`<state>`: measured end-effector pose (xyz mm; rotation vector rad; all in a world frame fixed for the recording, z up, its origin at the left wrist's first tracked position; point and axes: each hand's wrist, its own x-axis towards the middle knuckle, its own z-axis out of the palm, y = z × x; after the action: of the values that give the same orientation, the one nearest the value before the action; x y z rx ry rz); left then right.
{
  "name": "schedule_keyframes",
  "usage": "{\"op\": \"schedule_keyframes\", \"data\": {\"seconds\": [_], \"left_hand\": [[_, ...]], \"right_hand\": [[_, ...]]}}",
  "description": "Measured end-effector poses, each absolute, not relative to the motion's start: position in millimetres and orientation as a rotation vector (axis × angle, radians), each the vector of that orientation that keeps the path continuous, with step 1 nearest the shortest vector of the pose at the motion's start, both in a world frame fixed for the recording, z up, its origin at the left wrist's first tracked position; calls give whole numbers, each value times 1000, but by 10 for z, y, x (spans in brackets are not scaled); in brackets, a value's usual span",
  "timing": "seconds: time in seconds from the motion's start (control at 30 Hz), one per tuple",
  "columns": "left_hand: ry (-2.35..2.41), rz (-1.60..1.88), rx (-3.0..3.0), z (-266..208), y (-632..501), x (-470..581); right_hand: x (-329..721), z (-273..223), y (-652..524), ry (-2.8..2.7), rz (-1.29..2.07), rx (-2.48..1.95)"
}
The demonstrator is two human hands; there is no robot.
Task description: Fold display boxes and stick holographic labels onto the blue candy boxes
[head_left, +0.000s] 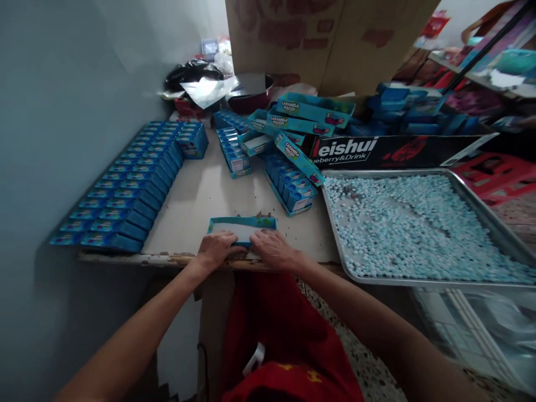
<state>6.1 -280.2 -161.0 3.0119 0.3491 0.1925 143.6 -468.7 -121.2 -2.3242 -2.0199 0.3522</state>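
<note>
An open blue display box (243,228) with a pale inside lies at the table's front edge. My left hand (218,247) grips its near left side, fingers curled over the wall. At the near right side my right hand (270,245) holds it the same way, thumb toward the inside. The fingers under the near wall are partly hidden. Beyond it, a tray filled with small blue boxes (293,187) stands on the table, with an empty display box (299,158) tilted across it.
Rows of small blue boxes (125,187) stand along the left wall. More display boxes (316,109) are piled at the back. A metal tray of pale blue candies (419,223) sits at the right, before a black carton (377,149) holding blue boxes. A tall cardboard sheet (326,44) rises behind.
</note>
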Motion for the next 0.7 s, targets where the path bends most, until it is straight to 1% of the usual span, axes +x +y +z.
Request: {"op": "schedule_keyframes", "data": {"seconds": [0.17,0.3,0.37,0.43,0.5,0.6,0.63,0.7], "left_hand": [[370,149,3036,-1570,-2860,68],[362,144,3057,-1384,-3028,4],[437,186,3088,-1280,-3115,-90],[563,275,3098,-1197,-3172,-219],[720,459,3019,-1161,-3181,-340],[1088,799,2683,-1214,-3088,-388],[1218,847,2534,-1253,-3026,-352],[1376,805,2283,-1341,-2850,-205]], "right_hand": [[1448,-1194,-4681,-2012,364,-2308],[1418,-1195,-4734,-2007,337,-2345],[1395,-1163,-4772,-2007,289,-2353],[1364,-1105,-4803,-2024,269,-2336],[1319,-1037,-4803,-2029,292,-2321],[1221,-967,-4646,-1967,315,-2340],[1188,-956,-4531,-1927,313,-2363],[1140,-951,-4196,-1821,319,-2415]]}}
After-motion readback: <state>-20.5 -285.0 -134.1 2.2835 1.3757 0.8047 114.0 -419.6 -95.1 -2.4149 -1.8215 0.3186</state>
